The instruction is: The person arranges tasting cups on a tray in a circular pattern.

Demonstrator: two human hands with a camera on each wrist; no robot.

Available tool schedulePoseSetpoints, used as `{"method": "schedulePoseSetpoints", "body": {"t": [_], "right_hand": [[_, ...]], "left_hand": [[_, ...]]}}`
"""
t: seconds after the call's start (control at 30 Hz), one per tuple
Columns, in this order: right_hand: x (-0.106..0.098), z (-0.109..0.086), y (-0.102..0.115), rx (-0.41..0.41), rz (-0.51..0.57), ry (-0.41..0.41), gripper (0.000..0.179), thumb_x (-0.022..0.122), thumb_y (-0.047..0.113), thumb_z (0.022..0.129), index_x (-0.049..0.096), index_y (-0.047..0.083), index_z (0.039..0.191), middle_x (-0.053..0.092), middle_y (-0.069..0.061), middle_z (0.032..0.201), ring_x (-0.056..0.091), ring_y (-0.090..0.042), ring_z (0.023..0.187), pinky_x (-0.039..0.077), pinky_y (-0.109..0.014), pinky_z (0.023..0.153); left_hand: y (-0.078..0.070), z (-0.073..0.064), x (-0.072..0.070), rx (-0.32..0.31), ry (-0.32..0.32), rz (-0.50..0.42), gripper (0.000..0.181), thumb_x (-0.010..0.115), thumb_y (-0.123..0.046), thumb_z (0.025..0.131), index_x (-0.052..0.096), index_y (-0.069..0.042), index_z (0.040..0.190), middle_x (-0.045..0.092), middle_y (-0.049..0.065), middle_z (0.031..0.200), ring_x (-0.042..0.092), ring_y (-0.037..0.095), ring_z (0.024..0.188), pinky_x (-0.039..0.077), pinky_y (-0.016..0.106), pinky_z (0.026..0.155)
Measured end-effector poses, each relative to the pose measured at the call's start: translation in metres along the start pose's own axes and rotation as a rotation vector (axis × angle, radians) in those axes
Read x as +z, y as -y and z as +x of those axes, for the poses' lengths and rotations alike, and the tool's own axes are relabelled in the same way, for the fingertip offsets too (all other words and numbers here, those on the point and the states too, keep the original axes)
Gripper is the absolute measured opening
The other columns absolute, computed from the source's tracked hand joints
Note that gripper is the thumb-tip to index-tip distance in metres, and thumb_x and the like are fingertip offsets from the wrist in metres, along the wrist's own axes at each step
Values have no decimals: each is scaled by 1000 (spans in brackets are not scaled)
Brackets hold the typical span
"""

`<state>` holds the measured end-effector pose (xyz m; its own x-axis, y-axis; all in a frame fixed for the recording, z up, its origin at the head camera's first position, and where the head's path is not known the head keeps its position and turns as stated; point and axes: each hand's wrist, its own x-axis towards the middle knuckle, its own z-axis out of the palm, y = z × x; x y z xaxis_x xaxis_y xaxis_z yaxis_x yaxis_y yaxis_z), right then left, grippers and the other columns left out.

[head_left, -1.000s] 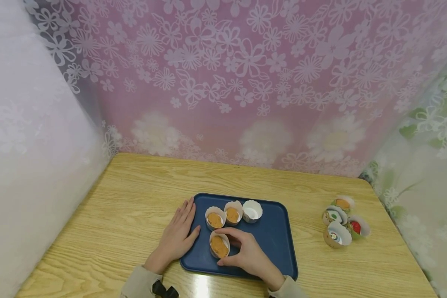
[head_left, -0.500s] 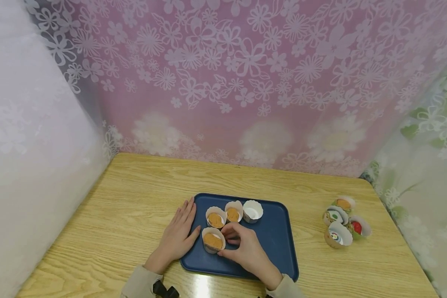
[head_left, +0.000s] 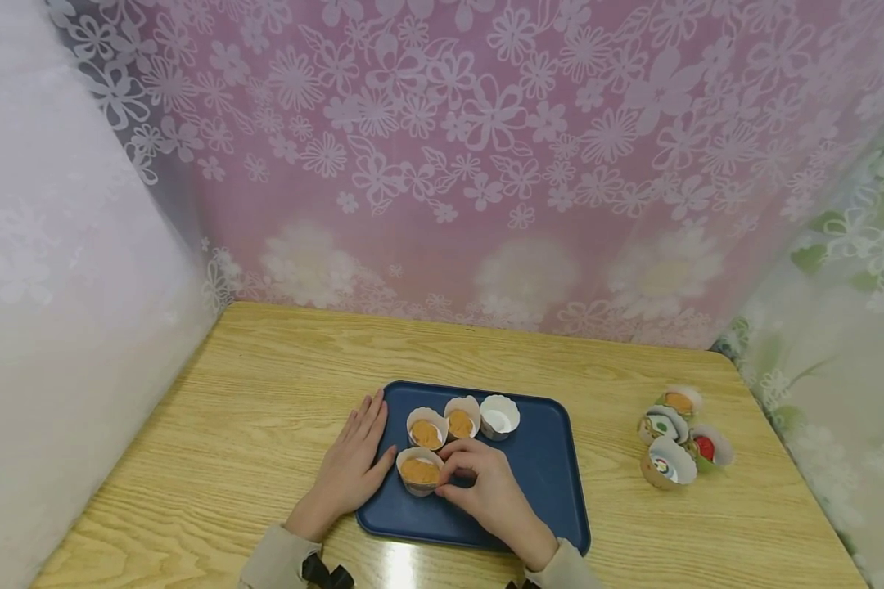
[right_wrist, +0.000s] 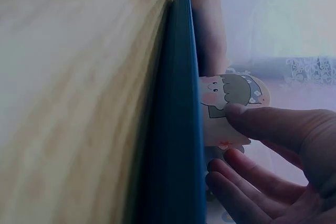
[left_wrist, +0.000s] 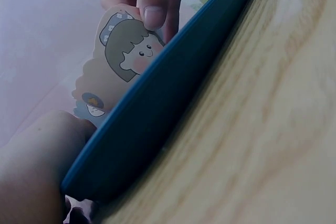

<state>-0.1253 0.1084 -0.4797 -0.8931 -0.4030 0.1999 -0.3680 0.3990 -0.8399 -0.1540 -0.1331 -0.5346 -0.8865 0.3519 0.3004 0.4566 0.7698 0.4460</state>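
Note:
My right hand [head_left: 490, 492] pinches the right side of a paper baking cup [head_left: 420, 472] with orange filling, at the left of a dark blue tray [head_left: 538, 491]. In the left wrist view, the thumb [left_wrist: 154, 17] lies against this cup's outer wall, which bears a cartoon girl [left_wrist: 134, 51]. The left hand [head_left: 349, 473] rests flat with straight fingers along the tray's left edge, its thumb close to the cup. Behind the pinched cup stand two more orange-filled paper cups, one at the left [head_left: 426, 433] and one beside it [head_left: 459, 423].
A white-lined paper cup [head_left: 499, 417] stands at the tray's back middle. Right of the tray, on the wooden table [head_left: 302, 352], several decorated cups cluster, among them one with red filling [head_left: 704, 449] and a pale one in front [head_left: 669, 465]. A pink floral curtain [head_left: 442, 164] hangs behind.
The right hand has shifted the cup left and slightly back, nearer the left thumb and the rear cups. Its fingers have gone from spanning the cup to pinching its right side.

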Motion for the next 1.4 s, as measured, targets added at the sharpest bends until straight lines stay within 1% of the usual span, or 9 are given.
{"method": "schedulePoseSetpoints", "body": {"t": [0.17, 0.27, 0.37, 0.6, 0.77, 1.03, 1.2, 1.33, 1.4], "right_hand": [[-2, 2, -1, -32, -83, -41, 23, 85, 0, 74, 72, 18, 72, 67, -2, 104, 66, -21, 97, 59, -29, 78], [-4, 3, -1, -28, -143, -58, 22, 86, 1, 74, 73, 19, 71, 68, 0, 102, 65, -20, 97, 59, -28, 78], [-5, 4, 0, -19, -170, -64, 21, 85, 1, 74, 74, 18, 71, 68, 1, 100, 65, -19, 96, 58, -26, 77], [-7, 4, 0, -2, -150, -46, 20, 84, -2, 75, 75, 15, 77, 68, 1, 99, 65, -16, 94, 59, -30, 79], [-9, 5, 0, 11, -166, -27, 21, 81, -6, 77, 74, 14, 82, 69, -1, 105, 65, -20, 99, 59, -35, 81], [-13, 5, -3, 4, -139, 12, 27, 72, -12, 79, 74, 12, 90, 68, -3, 111, 64, -23, 105, 58, -38, 85], [-13, 6, -7, 5, -130, 30, 28, 70, -11, 81, 74, 13, 94, 67, -2, 114, 64, -23, 107, 57, -39, 86], [-13, 5, -7, -9, -108, 36, 25, 73, -8, 82, 73, 14, 95, 68, 1, 108, 65, -19, 102, 58, -40, 84], [-11, 5, -7, -22, -82, 38, 23, 76, -6, 81, 74, 13, 93, 69, 1, 104, 65, -16, 98, 58, -39, 82]], "left_hand": [[0, 0, 0, 3, 6, 5, 68, 53, -29, 102, 25, 6, 154, 14, 15, 164, 15, 34, 150, 17, 49, 120], [0, 0, -1, 4, 7, 2, 68, 53, -29, 102, 25, 6, 154, 14, 15, 164, 14, 34, 150, 17, 49, 120], [0, 0, 0, 3, 7, 1, 68, 53, -29, 102, 25, 6, 154, 14, 15, 164, 14, 34, 150, 17, 49, 120], [0, 0, 0, 6, -10, 8, 69, 54, -28, 101, 26, 6, 154, 16, 16, 164, 16, 35, 150, 18, 50, 120], [0, -1, 1, 19, -25, 18, 68, 56, -26, 101, 27, 7, 153, 18, 17, 163, 18, 36, 149, 20, 51, 119], [0, -1, 0, 5, 1, 14, 69, 54, -28, 101, 25, 6, 154, 15, 16, 164, 15, 35, 150, 17, 50, 120], [1, 0, 0, 6, 4, 9, 69, 54, -28, 102, 25, 6, 154, 15, 16, 164, 15, 34, 150, 17, 49, 120], [0, 0, 0, 8, 2, 8, 69, 55, -28, 101, 26, 6, 153, 15, 17, 164, 15, 35, 150, 18, 50, 120], [0, 0, 0, 8, 2, 8, 69, 55, -27, 101, 25, 7, 153, 16, 17, 164, 15, 35, 150, 18, 50, 120]]}}
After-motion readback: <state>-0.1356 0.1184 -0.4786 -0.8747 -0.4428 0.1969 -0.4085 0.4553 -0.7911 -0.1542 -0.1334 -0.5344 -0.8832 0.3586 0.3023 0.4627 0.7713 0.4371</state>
